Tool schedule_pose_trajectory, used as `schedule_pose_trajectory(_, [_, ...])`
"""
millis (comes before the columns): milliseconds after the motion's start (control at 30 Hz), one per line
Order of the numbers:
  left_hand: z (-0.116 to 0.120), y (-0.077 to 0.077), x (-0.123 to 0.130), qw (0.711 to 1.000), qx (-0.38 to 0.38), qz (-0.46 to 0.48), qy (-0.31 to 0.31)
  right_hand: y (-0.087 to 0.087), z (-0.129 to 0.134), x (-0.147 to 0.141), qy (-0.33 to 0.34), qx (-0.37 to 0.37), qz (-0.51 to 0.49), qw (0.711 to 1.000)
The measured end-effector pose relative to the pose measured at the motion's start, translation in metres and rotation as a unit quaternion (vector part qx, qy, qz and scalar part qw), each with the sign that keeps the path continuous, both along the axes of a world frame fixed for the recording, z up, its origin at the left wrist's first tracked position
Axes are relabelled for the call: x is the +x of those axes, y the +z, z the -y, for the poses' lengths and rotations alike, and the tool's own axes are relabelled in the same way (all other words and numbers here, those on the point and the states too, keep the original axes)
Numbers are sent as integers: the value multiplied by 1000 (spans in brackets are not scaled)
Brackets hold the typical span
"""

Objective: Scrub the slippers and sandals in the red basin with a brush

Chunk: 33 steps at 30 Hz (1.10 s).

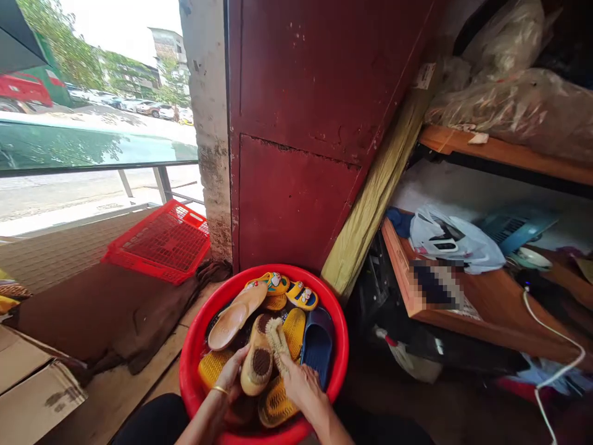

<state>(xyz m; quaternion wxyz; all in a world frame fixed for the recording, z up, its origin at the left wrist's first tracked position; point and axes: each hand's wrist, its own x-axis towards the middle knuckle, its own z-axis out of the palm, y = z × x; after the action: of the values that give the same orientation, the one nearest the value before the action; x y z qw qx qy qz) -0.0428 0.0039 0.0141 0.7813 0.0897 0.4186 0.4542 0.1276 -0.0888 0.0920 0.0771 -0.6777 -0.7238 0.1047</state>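
My left hand (231,374) is closed on a tan slipper (254,378), tilted so that its sole with dark brown patches faces up. In my right hand (303,384) is a scrubbing brush (277,339) with pale bristles, held close against the slipper's right side. Both hands are over a red basin (343,346) full of footwear. Around them lie yellow slippers (294,330), a dark blue slipper (317,340), a pale tan sole (227,327) and small yellow slippers with cartoon figures (303,295).
Behind the basin stands a dark red metal door (296,204). A red plastic crate (162,241) rests on brown cloth at the left, near cardboard (41,402). Wooden shelves (463,315) with plastic bags (456,238) and a white cable (556,334) are at the right.
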Motion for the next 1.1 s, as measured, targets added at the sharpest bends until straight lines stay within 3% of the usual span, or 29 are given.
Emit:
schedule_pose_trajectory(100, [3,11,-1,999,-32,11,-15,-19,-36,30,-23,-71,10,997])
schedule_pose_trajectory(200, [7,15,-5,999,-38,8,-27,-21,-52,57,-39,-77,-8,996])
schedule_pose_trajectory(400, [6,39,-6,986,125,-89,-61,3,-83,96,-3,-36,-84,996])
schedule_pose_trajectory(600, [8,64,9,952,166,-242,-88,-11,-110,103,-95,13,-157,983])
schedule_pose_trajectory(667, [10,78,13,942,159,-280,-99,-11,-114,101,-99,19,-171,980])
schedule_pose_trajectory(767, [-1,112,15,909,190,-359,-92,2,-116,104,-57,36,-171,983])
schedule_pose_trajectory(867, [-31,141,11,822,300,-477,-90,19,-112,116,-12,57,-155,986])
schedule_pose_trajectory(933, [-58,147,4,705,352,-610,-82,27,-107,128,-16,69,-152,986])
schedule_pose_trajectory(1000, [-83,140,-5,577,358,-727,-105,30,-102,139,-37,78,-147,985])
schedule_pose_trajectory(1100, [-111,111,-19,465,343,-800,-162,29,-97,152,-56,78,-139,986])
